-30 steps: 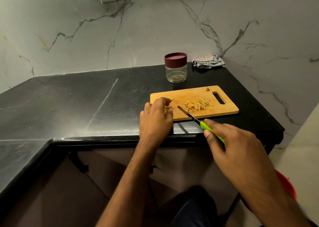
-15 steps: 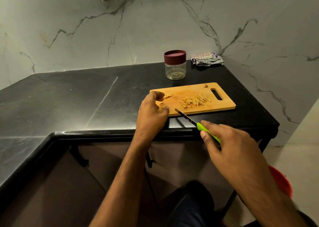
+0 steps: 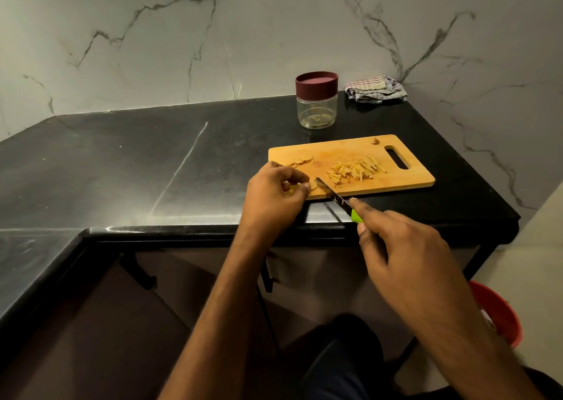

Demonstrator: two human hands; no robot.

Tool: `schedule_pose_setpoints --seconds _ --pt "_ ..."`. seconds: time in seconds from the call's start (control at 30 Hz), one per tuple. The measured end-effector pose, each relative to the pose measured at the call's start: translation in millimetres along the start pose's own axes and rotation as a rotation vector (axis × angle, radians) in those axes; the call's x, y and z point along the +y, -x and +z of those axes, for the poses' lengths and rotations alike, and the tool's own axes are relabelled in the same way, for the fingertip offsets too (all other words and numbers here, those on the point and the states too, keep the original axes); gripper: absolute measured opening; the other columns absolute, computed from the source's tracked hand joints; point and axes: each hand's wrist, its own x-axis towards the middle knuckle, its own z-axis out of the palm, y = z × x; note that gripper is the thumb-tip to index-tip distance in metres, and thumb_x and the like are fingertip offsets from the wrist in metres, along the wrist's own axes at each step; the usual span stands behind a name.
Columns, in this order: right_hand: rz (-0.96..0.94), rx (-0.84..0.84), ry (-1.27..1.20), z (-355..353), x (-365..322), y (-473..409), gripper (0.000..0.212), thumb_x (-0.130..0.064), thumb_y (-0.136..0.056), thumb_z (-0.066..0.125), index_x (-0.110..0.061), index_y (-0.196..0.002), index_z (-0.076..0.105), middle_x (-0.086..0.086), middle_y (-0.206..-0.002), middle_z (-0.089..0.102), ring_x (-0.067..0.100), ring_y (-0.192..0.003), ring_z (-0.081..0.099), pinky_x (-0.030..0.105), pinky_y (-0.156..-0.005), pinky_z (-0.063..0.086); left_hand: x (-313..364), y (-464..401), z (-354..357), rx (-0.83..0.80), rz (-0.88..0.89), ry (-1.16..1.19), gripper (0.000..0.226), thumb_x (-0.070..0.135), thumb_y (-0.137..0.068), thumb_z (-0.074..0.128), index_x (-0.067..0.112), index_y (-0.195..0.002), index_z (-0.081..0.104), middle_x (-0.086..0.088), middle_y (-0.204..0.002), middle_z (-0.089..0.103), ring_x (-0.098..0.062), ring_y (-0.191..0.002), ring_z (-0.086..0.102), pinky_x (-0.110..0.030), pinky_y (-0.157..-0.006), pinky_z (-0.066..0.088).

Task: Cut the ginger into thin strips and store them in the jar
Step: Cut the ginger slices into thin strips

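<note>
Head view looks down on a black stone surface (image 3: 128, 168) set into a corner of marbled wall. A wooden cutting board (image 3: 335, 153) lies near the surface's front edge, toward its right end, with its handle slot at the right. On the middle of the board sits a loose pile of ginger strips (image 3: 356, 171). A few round ginger slices (image 3: 303, 159) lie near the board's back left corner, and one small ginger piece (image 3: 375, 140) sits alone at the board's back edge.

The left hand (image 3: 274, 198) rests over the board's front left corner, fingers curled, fingertips pinching a ginger slice (image 3: 312, 186) down against the wood. The right hand (image 3: 405, 253) grips a knife (image 3: 333, 197) by its green handle, index finger stretched along the top of the blade. The blade crosses the board's front edge at a slant, and its tip lies just beside the pinched slice.

Behind the board stands a clear jar (image 3: 316, 110) with its dark red lid on; a little pale material shows at its bottom. A crumpled checked cloth (image 3: 376, 89) lies in the surface's back right corner, against the wall. Below the surface's right end, a red bucket (image 3: 496, 314) stands on the floor.
</note>
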Motion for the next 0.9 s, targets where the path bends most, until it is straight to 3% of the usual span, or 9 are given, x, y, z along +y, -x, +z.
schedule_pose_setpoints --seconds 0.27,0.43,0.53,0.63,0.8,0.9 --pt "-0.002 0.015 -0.027 -2.8 2.3 0.1 0.044 -0.038 -0.094 0.042 -0.034 -0.136 0.050 -0.015 -0.080 0.051 -0.002 -0.068 0.048 0.012 -0.056 0.034 -3.5 -3.0 -3.5 -0.073 0.040 0.006 0.017 0.017 -0.096 0.065 0.027 -0.104 0.076 0.013 -0.104 0.056 0.000 -0.086 0.052 0.002 -0.066 0.037" --pt "-0.004 0.019 -0.053 -2.5 4.3 -3.4 0.042 -0.040 -0.093 0.045 -0.033 -0.133 0.054 -0.013 -0.082 0.054 -0.001 -0.070 0.050 0.012 -0.056 0.034 -2.8 -1.8 -3.4 -0.048 0.033 0.019 0.014 0.026 -0.095 0.067 0.026 -0.107 0.075 0.011 -0.105 0.059 0.000 -0.087 0.054 0.001 -0.065 0.038" --pt "-0.002 0.026 -0.053 -2.9 3.7 -3.9 0.043 -0.038 -0.092 0.047 -0.031 -0.135 0.053 -0.013 -0.084 0.055 0.000 -0.070 0.050 0.012 -0.056 0.033 -2.8 -0.4 -2.4 -0.056 0.026 0.033 0.017 0.036 -0.090 0.072 0.026 -0.104 0.073 0.010 -0.106 0.057 -0.002 -0.091 0.054 -0.006 -0.068 0.041" --pt "0.006 0.043 -0.039 -2.1 4.7 -4.8 0.045 -0.036 -0.093 0.048 -0.027 -0.137 0.050 -0.010 -0.085 0.055 0.001 -0.070 0.048 0.010 -0.056 0.030 -3.4 -0.6 1.6 -0.056 0.039 -0.008 0.014 0.036 -0.087 0.075 0.028 -0.100 0.073 0.010 -0.106 0.054 -0.004 -0.093 0.053 -0.023 -0.081 0.045" --pt "-0.019 0.034 -0.064 -2.8 7.9 -3.8 0.041 -0.033 -0.092 0.050 -0.027 -0.131 0.058 -0.010 -0.078 0.054 0.003 -0.064 0.050 0.016 -0.051 0.037 -3.0 -1.0 3.3 -0.034 0.045 0.018 0.007 0.032 -0.089 0.074 0.029 -0.095 0.074 0.013 -0.100 0.054 -0.004 -0.092 0.052 -0.022 -0.078 0.043" --pt "-0.024 0.020 -0.067 -1.8 7.8 -3.2 0.041 -0.035 -0.092 0.048 -0.028 -0.131 0.058 -0.010 -0.076 0.052 0.002 -0.061 0.048 0.017 -0.049 0.036 -3.1 -1.9 4.5 -0.042 0.041 0.031 0.003 0.030 -0.089 0.074 0.033 -0.088 0.073 0.016 -0.098 0.056 -0.009 -0.096 0.054 -0.043 -0.092 0.049"
